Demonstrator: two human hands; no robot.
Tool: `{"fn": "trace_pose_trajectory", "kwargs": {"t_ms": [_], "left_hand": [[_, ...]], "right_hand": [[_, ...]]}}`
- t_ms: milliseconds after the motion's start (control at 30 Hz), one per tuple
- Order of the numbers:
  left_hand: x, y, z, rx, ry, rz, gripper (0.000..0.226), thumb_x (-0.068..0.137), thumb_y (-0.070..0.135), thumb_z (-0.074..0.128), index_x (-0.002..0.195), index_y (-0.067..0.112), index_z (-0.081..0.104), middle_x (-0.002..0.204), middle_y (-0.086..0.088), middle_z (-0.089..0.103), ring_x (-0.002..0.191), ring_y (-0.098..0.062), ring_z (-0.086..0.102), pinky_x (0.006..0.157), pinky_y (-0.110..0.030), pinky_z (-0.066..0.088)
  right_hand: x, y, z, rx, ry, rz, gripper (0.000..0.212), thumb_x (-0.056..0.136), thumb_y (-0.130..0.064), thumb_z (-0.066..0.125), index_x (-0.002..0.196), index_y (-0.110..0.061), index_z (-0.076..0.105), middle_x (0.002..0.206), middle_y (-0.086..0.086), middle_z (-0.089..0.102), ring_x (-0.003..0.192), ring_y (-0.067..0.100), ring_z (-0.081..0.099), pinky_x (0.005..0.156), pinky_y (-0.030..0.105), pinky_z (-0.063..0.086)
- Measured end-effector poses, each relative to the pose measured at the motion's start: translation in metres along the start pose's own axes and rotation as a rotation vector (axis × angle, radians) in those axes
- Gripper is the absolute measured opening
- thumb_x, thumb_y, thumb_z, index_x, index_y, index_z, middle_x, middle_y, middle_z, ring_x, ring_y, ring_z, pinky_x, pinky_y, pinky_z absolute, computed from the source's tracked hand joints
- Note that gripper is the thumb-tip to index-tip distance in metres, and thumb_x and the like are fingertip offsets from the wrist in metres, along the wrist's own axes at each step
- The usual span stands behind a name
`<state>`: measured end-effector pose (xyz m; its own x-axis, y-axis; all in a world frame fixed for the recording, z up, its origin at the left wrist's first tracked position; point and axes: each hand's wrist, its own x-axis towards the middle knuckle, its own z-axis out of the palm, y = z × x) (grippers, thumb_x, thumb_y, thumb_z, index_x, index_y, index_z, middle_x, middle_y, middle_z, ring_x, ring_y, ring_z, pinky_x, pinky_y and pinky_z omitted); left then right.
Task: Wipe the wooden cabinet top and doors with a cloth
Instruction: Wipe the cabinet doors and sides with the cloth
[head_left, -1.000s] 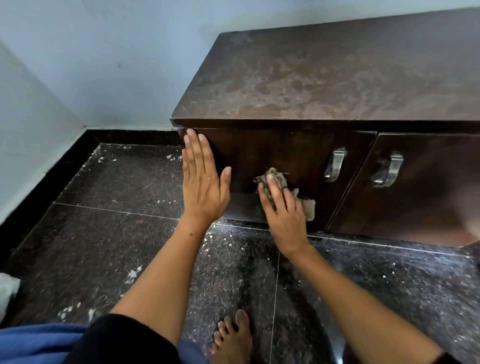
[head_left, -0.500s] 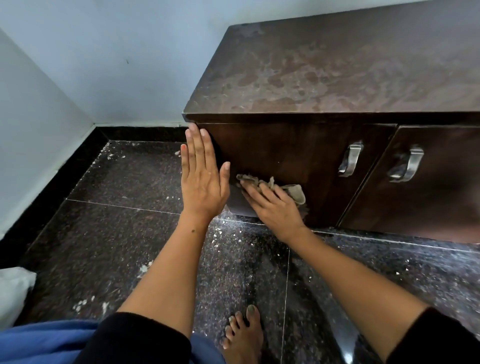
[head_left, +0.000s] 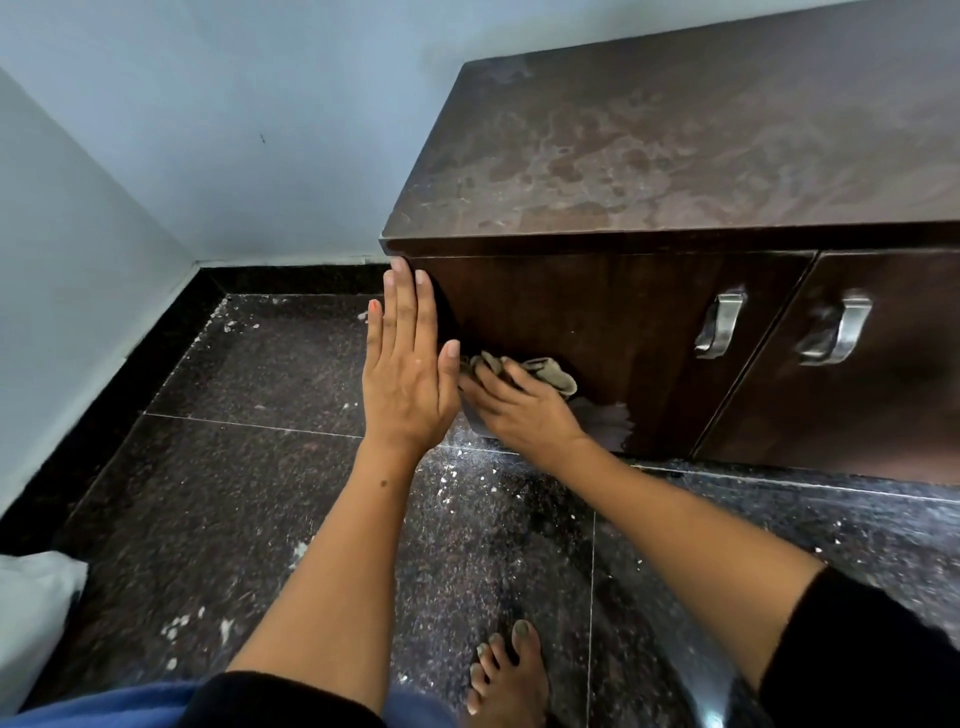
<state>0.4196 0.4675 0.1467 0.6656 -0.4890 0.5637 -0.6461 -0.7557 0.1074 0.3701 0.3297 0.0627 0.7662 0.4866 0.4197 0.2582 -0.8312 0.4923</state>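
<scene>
Low on the left door (head_left: 587, 322) of the wooden cabinet (head_left: 675, 156), the right hand (head_left: 524, 410) pressed a crumpled cloth (head_left: 550, 371) against the wood, fingers curled over it. Beside it, the left hand (head_left: 408, 374) lay flat with straight fingers on the cabinet's left corner edge, holding nothing

I am seeing the cabinet top (head_left: 675, 156) as dark wood, matt and blotchy with dusty marks. The door (head_left: 597, 322) below is looking smoother, with a slight sheen. The handles (head_left: 719, 325) at the right are brushed metal. The cloth (head_left: 545, 371) is looking soft, crumpled and beige. The floor (head_left: 234, 493) is glossy speckled stone.
</scene>
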Motion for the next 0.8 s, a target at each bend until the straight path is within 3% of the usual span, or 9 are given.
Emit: {"fn": "trace_pose_trajectory", "kwargs": {"t_ms": [100, 200, 300, 400, 467, 533, 633, 700, 800], "left_hand": [[-0.001, -0.004, -0.001, 0.029, -0.010, 0.008, 0.060, 0.098, 0.031, 0.017, 0.149, -0.001, 0.012, 0.157, -0.017, 0.001, 0.147, -0.027, 0.001, 0.119, -0.044, 0.005], [-0.001, -0.007, 0.000, 0.048, -0.026, 0.023, 0.060, 0.098, 0.031, 0.016, 0.149, 0.000, 0.011, 0.156, -0.014, -0.002, 0.147, -0.026, 0.001, 0.119, -0.045, 0.003], [0.000, -0.008, 0.001, 0.059, -0.034, 0.023, 0.060, 0.098, 0.032, 0.016, 0.149, 0.000, 0.010, 0.155, -0.013, -0.003, 0.146, -0.026, 0.000, 0.119, -0.045, 0.003], [-0.001, -0.006, 0.001, 0.048, -0.029, 0.017, 0.060, 0.098, 0.032, 0.016, 0.149, 0.000, 0.010, 0.155, -0.013, -0.003, 0.146, -0.026, 0.001, 0.119, -0.044, 0.003], [-0.001, -0.006, 0.000, 0.050, -0.032, 0.020, 0.060, 0.098, 0.033, 0.015, 0.148, 0.000, 0.009, 0.155, -0.014, -0.001, 0.146, -0.025, 0.001, 0.119, -0.044, 0.003], [-0.002, -0.009, 0.000, 0.060, -0.037, 0.027, 0.060, 0.098, 0.033, 0.014, 0.148, 0.001, 0.010, 0.156, -0.016, 0.002, 0.146, -0.026, 0.002, 0.119, -0.044, 0.003], [-0.003, -0.008, 0.000, 0.052, -0.044, 0.031, 0.060, 0.098, 0.032, 0.016, 0.148, 0.000, 0.010, 0.156, -0.020, 0.006, 0.146, -0.027, 0.002, 0.119, -0.045, 0.004], [-0.003, -0.006, 0.003, 0.044, -0.061, 0.024, 0.061, 0.098, 0.033, 0.017, 0.148, -0.002, 0.009, 0.156, -0.022, 0.006, 0.146, -0.028, 0.002, 0.119, -0.046, 0.006], [-0.002, -0.005, 0.006, 0.045, -0.077, 0.007, 0.063, 0.098, 0.034, 0.019, 0.148, -0.003, 0.008, 0.156, -0.024, 0.005, 0.146, -0.029, 0.001, 0.119, -0.047, 0.007]], "right_hand": [[-0.018, 0.003, 0.005, -0.067, -0.050, -0.028, 0.050, 0.085, -0.041, 0.056, 0.133, -0.028, 0.053, 0.141, -0.013, 0.047, 0.127, 0.008, 0.048, 0.107, 0.032, 0.039], [-0.009, 0.006, 0.004, -0.038, 0.093, 0.131, 0.042, 0.093, -0.027, 0.042, 0.133, -0.025, 0.054, 0.141, -0.009, 0.049, 0.122, 0.011, 0.053, 0.105, 0.036, 0.033], [0.015, 0.001, 0.000, -0.006, 0.145, 0.194, 0.041, 0.093, -0.026, 0.043, 0.132, -0.021, 0.055, 0.138, -0.006, 0.053, 0.121, 0.014, 0.054, 0.106, 0.038, 0.033], [0.025, -0.005, 0.002, -0.099, -0.010, 0.029, 0.049, 0.089, -0.036, 0.049, 0.135, -0.019, 0.051, 0.142, -0.005, 0.048, 0.133, 0.017, 0.042, 0.114, 0.039, 0.025], [0.017, -0.014, 0.009, -0.153, -0.232, -0.147, 0.055, 0.096, -0.033, 0.040, 0.146, -0.010, 0.030, 0.154, 0.002, 0.027, 0.143, 0.023, 0.021, 0.114, 0.046, 0.003], [0.004, -0.016, 0.012, -0.174, -0.387, -0.180, 0.055, 0.100, -0.027, 0.030, 0.149, -0.005, 0.016, 0.157, 0.005, 0.017, 0.144, 0.027, 0.012, 0.109, 0.051, -0.010], [-0.009, -0.015, 0.010, -0.161, -0.236, 0.002, 0.049, 0.095, -0.024, 0.031, 0.142, -0.014, 0.040, 0.149, -0.002, 0.039, 0.136, 0.020, 0.036, 0.117, 0.051, -0.001], [-0.002, -0.014, 0.007, -0.080, -0.089, 0.111, 0.046, 0.091, -0.021, 0.034, 0.131, -0.016, 0.055, 0.140, -0.003, 0.051, 0.127, 0.016, 0.049, 0.114, 0.045, 0.006], [0.017, -0.019, 0.006, -0.048, -0.003, 0.146, 0.041, 0.088, -0.025, 0.045, 0.124, -0.019, 0.063, 0.133, -0.004, 0.057, 0.123, 0.014, 0.053, 0.113, 0.045, 0.008]]}}
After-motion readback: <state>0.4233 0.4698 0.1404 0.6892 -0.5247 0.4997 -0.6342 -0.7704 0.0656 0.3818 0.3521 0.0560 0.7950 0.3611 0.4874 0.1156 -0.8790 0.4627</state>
